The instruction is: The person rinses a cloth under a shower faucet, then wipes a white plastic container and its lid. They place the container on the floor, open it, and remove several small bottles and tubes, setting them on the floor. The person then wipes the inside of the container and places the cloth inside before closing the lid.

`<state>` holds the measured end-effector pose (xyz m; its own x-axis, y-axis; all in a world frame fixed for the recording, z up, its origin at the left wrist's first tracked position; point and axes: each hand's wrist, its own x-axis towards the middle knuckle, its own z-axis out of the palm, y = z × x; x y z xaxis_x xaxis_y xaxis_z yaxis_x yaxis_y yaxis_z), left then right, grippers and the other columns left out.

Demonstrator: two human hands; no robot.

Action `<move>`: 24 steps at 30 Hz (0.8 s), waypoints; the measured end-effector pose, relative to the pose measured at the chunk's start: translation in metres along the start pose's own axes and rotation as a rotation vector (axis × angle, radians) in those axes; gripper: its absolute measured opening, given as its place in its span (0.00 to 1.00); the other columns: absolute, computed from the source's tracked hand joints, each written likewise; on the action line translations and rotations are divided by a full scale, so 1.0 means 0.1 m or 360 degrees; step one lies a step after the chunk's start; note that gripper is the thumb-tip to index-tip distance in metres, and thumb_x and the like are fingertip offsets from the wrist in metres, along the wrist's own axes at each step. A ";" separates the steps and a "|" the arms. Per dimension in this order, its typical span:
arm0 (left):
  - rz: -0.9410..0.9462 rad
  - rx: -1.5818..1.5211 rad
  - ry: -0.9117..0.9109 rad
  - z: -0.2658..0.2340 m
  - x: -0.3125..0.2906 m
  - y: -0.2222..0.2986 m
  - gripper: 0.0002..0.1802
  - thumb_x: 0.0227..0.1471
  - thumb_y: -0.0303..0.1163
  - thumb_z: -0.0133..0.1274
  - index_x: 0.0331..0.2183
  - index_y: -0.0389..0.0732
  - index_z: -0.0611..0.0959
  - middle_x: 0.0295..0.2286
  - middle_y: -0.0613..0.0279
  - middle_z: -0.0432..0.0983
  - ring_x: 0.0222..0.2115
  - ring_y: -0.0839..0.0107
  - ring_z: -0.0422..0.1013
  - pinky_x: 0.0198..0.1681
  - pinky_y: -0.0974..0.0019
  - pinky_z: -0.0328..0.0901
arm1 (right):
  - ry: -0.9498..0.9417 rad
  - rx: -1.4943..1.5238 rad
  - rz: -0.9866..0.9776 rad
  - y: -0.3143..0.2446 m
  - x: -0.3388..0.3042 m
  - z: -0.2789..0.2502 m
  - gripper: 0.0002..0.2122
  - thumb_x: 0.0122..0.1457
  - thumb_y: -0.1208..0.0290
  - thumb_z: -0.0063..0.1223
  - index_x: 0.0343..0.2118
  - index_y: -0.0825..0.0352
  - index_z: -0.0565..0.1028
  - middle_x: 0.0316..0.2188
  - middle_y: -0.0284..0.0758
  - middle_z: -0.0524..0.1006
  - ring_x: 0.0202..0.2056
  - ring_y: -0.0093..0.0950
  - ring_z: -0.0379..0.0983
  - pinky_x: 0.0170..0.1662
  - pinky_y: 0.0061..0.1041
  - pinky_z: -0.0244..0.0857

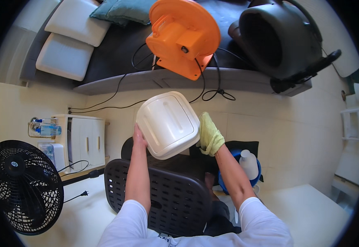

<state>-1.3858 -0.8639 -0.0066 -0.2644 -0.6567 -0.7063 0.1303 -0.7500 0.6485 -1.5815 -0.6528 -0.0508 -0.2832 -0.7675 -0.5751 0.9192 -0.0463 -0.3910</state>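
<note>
My left hand [139,136] grips the left side of a white plastic container [169,123]. It has rounded corners and a flat panel with two long ridges facing up, and is held tilted in the air. A yellow-green cloth [210,133] covers my right hand [218,149], whose fingers are hidden under it. The cloth touches or lies close against the container's right side. Below the container is a black slotted plastic piece [156,193], perhaps a basket or seat. A blue bucket [224,184] with a white bottle [248,164] stands beside my right forearm.
An orange blower [179,39] and a large dark grey hollow thing [282,41] rest on a dark bed [121,49] with white cushions [66,55]. Black cables [218,92] trail to the floor. At left are a black fan [17,185] and a white cabinet [84,140].
</note>
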 end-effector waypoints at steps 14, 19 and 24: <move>0.0332 0.0167 -0.0907 1.28 -3.26 0.40 0.22 0.54 0.43 0.37 0.40 0.34 0.69 0.33 0.58 0.72 0.31 0.70 0.70 0.34 0.68 0.67 | 0.0931 -0.2682 -0.2016 -0.81 -3.93 1.13 0.15 0.44 0.64 0.46 0.35 0.65 0.67 0.32 0.41 0.68 0.36 0.41 0.63 0.37 0.36 0.58; 0.0304 0.0378 -0.1225 1.49 -4.32 0.18 0.21 0.53 0.42 0.39 0.39 0.33 0.71 0.32 0.58 0.72 0.30 0.72 0.71 0.32 0.68 0.68 | 0.1524 -0.2513 -0.1976 -0.25 -5.31 0.96 0.17 0.42 0.64 0.50 0.36 0.65 0.67 0.32 0.41 0.68 0.38 0.41 0.63 0.40 0.34 0.58; 0.0205 0.0771 -0.1463 1.44 -5.05 -0.26 0.17 0.53 0.39 0.41 0.36 0.34 0.73 0.29 0.62 0.72 0.28 0.76 0.69 0.31 0.73 0.65 | 0.1980 -0.2360 -0.1881 0.45 -6.49 0.79 0.17 0.40 0.66 0.52 0.36 0.65 0.67 0.32 0.41 0.68 0.39 0.41 0.63 0.40 0.33 0.59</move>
<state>-1.3932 -0.5011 0.3743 -0.9269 -0.2635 -0.2673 -0.1340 -0.4331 0.8913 -1.3347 -0.2075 0.3612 -0.8877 -0.0891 0.4517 -0.3478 0.7727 -0.5310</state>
